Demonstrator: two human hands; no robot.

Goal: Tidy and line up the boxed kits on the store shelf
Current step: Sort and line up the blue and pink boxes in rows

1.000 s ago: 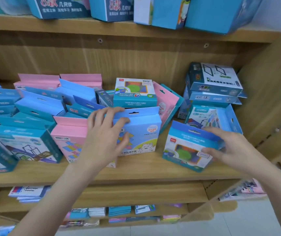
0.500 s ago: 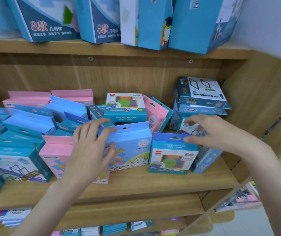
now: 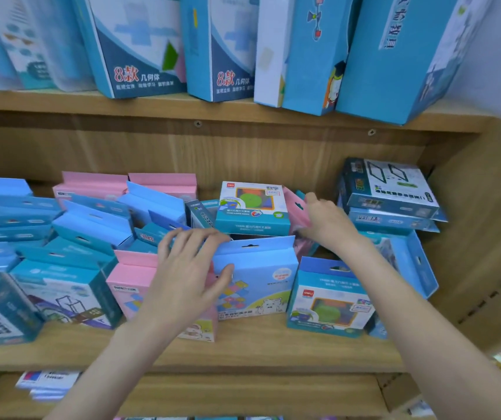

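Note:
Boxed kits crowd the wooden shelf (image 3: 243,353). At the front stand a pink box (image 3: 128,286), a light blue box (image 3: 258,277) with a bear print, and a teal box (image 3: 331,304) with a green disc. My left hand (image 3: 188,274) grips the light blue box's top, fingers over the edge and thumb on the front. My right hand (image 3: 328,222) reaches behind it and pinches a leaning pink box (image 3: 296,210) at the back. Another teal box (image 3: 252,207) lies on top of kits just left of that.
A tilted stack of dark teal boxes (image 3: 388,192) sits at the back right, with a blue box (image 3: 409,262) leaning below it against the shelf's side panel (image 3: 485,222). Blue and pink kits (image 3: 91,225) pile up at left. Tall blue boxes (image 3: 140,47) fill the upper shelf.
My right hand let go of the teal green-disc box, which now stands upright at the front right, and moved up and left to the leaning pink box. My left hand stayed on the light blue box.

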